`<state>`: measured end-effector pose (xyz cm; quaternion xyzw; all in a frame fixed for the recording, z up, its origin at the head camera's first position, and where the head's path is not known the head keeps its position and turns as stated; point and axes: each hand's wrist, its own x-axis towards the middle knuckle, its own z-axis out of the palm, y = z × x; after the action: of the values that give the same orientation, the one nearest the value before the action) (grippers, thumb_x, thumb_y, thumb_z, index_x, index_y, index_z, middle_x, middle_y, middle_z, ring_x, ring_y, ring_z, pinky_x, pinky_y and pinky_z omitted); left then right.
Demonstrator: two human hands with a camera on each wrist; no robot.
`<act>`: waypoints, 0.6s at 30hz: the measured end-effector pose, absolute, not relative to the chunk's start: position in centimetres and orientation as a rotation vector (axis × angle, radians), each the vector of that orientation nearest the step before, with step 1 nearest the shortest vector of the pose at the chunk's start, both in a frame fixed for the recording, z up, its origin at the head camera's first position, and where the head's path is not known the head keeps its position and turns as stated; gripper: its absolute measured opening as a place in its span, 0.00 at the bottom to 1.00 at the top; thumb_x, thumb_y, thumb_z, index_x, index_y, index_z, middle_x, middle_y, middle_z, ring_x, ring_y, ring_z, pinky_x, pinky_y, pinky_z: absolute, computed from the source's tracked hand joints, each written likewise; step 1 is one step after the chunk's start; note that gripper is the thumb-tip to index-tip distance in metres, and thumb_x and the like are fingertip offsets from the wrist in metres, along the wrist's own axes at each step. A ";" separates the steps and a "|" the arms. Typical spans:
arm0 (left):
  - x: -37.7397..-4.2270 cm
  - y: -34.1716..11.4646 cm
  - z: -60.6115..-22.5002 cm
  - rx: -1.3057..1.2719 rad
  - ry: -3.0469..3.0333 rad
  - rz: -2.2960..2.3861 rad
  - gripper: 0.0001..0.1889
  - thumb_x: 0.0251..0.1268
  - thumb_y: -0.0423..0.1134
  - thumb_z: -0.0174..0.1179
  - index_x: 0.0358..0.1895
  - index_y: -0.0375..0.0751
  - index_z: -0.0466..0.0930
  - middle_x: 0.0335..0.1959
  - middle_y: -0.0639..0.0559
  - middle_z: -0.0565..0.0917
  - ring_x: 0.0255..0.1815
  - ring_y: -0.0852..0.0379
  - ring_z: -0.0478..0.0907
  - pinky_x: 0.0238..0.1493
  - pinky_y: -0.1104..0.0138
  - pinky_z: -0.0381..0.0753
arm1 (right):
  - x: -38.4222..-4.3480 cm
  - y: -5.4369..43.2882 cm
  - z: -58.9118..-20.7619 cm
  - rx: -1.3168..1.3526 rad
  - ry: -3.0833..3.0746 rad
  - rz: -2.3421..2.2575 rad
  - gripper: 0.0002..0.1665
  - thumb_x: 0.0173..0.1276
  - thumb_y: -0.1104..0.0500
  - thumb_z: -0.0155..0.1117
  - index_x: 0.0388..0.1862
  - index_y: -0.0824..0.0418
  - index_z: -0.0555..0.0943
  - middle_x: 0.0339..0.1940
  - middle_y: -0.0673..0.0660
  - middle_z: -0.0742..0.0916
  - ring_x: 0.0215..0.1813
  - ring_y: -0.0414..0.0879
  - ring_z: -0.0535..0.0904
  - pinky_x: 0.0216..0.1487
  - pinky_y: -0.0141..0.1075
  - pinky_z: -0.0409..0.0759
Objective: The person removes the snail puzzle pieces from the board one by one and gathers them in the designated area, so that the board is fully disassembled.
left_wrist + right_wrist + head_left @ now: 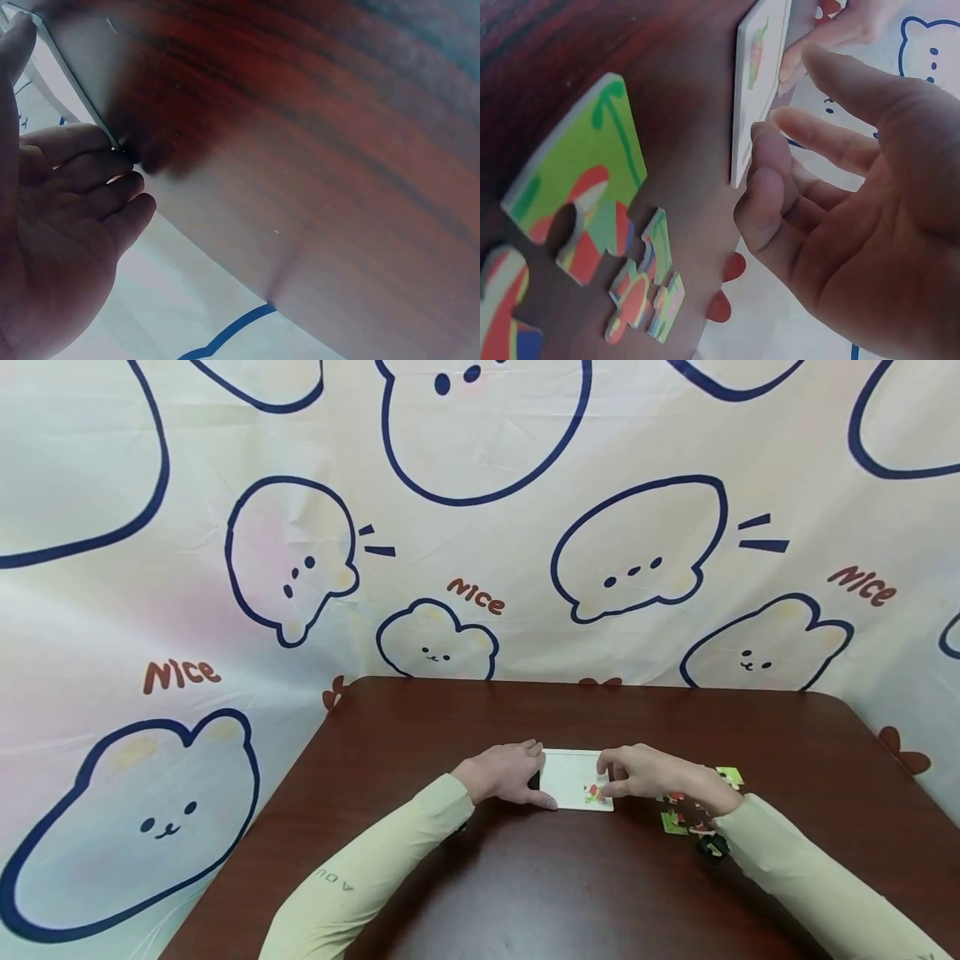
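Note:
A thin white puzzle board [567, 772] lies on the table, with a small red and green picture [595, 793] near its near right corner. My left hand [506, 772] holds the board at its left side, thumb along the near edge and fingers at the far left. In the left wrist view, the fingertips meet the board's corner. Over the board's right edge hovers my right hand [637, 770], its fingers loosely bent. The right wrist view shows its thumb and index finger apart, with nothing visible between them. Several jigsaw pieces [592, 180] lie beside the board, partly under the right forearm.
Green, red and blue pieces, among them a bright green one [729, 775], sit to the board's right on the dark brown table [525, 877]. A pale cloth with cartoon outlines [465, 552] hangs behind the table's far edge and along its left side.

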<state>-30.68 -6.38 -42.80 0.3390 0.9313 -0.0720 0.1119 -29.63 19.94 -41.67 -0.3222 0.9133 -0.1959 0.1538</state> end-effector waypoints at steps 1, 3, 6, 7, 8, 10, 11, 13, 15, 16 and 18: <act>-30.7 -6.4 -42.9 0.999 2.733 -0.211 0.50 0.57 0.78 0.49 0.73 0.44 0.65 0.77 0.46 0.62 0.79 0.53 0.57 0.75 0.61 0.64 | -29.6 19.9 -41.7 -0.914 2.609 -0.566 0.17 0.66 0.50 0.68 0.47 0.58 0.80 0.24 0.47 0.81 0.25 0.38 0.72 0.27 0.30 0.72; -30.6 -6.3 -43.0 1.001 2.734 -0.212 0.49 0.57 0.78 0.49 0.73 0.44 0.65 0.77 0.46 0.62 0.79 0.53 0.57 0.74 0.60 0.64 | -29.5 19.8 -41.9 -0.886 2.596 -0.566 0.16 0.65 0.50 0.69 0.47 0.57 0.79 0.25 0.47 0.80 0.25 0.38 0.71 0.26 0.30 0.71; -30.6 -6.3 -43.0 1.009 2.740 -0.205 0.49 0.57 0.78 0.49 0.73 0.44 0.65 0.77 0.46 0.62 0.78 0.52 0.58 0.74 0.60 0.65 | -29.4 19.5 -42.0 -0.859 2.593 -0.552 0.14 0.65 0.50 0.69 0.45 0.55 0.79 0.25 0.48 0.80 0.25 0.39 0.71 0.25 0.30 0.70; -30.6 -6.3 -43.0 1.011 2.741 -0.201 0.49 0.57 0.78 0.49 0.72 0.44 0.66 0.77 0.46 0.62 0.78 0.52 0.58 0.74 0.60 0.65 | -29.4 19.5 -42.0 -0.848 2.594 -0.542 0.13 0.65 0.50 0.69 0.44 0.54 0.79 0.25 0.48 0.80 0.25 0.39 0.71 0.25 0.30 0.69; -30.5 -6.3 -43.0 1.012 2.741 -0.198 0.49 0.57 0.78 0.49 0.72 0.44 0.66 0.77 0.46 0.62 0.78 0.52 0.58 0.74 0.60 0.65 | -29.4 19.4 -42.0 -0.838 2.593 -0.534 0.12 0.65 0.50 0.69 0.43 0.54 0.79 0.25 0.48 0.80 0.25 0.39 0.71 0.26 0.30 0.69; -30.5 -6.3 -43.0 1.012 2.743 -0.187 0.49 0.57 0.77 0.49 0.72 0.43 0.66 0.77 0.45 0.62 0.79 0.52 0.58 0.74 0.60 0.65 | -29.3 19.3 -42.1 -0.841 2.595 -0.516 0.11 0.66 0.51 0.69 0.42 0.53 0.79 0.25 0.48 0.80 0.25 0.39 0.71 0.25 0.30 0.70; -30.5 -6.3 -43.0 1.012 2.746 -0.182 0.49 0.57 0.77 0.50 0.73 0.43 0.65 0.77 0.46 0.62 0.79 0.52 0.58 0.74 0.60 0.64 | -29.3 19.2 -42.1 -0.834 2.597 -0.512 0.11 0.66 0.51 0.69 0.41 0.54 0.79 0.25 0.48 0.80 0.25 0.39 0.72 0.26 0.30 0.70; -30.5 -6.3 -42.9 1.010 2.750 -0.176 0.49 0.57 0.77 0.50 0.73 0.43 0.65 0.77 0.46 0.62 0.79 0.52 0.58 0.74 0.60 0.64 | -29.3 19.1 -42.1 -0.818 2.602 -0.510 0.10 0.66 0.52 0.69 0.41 0.54 0.79 0.25 0.47 0.81 0.25 0.39 0.72 0.26 0.30 0.70; -30.5 -6.2 -42.9 1.007 2.752 -0.179 0.49 0.57 0.77 0.51 0.73 0.43 0.65 0.77 0.46 0.62 0.79 0.52 0.58 0.75 0.60 0.64 | -29.2 19.0 -42.2 -0.809 2.600 -0.519 0.10 0.66 0.54 0.69 0.42 0.55 0.78 0.25 0.48 0.81 0.24 0.39 0.72 0.26 0.31 0.70; -30.5 -6.2 -42.9 1.004 2.750 -0.188 0.49 0.57 0.77 0.50 0.73 0.43 0.65 0.77 0.46 0.62 0.79 0.52 0.58 0.75 0.60 0.64 | -29.1 18.9 -42.2 -0.804 2.599 -0.523 0.11 0.66 0.54 0.69 0.42 0.55 0.78 0.25 0.48 0.81 0.24 0.40 0.72 0.26 0.30 0.70; -30.5 -6.2 -42.9 1.000 2.746 -0.199 0.49 0.57 0.77 0.50 0.73 0.43 0.64 0.77 0.46 0.62 0.79 0.52 0.57 0.75 0.60 0.64 | -29.0 18.7 -42.3 -0.794 2.591 -0.537 0.11 0.66 0.55 0.68 0.43 0.55 0.78 0.24 0.48 0.81 0.24 0.40 0.71 0.26 0.31 0.70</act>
<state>-30.52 -6.21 -42.86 0.3395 0.9322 -0.0675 0.1061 -28.97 18.75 -42.28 -0.2822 0.9211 -0.1908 0.1883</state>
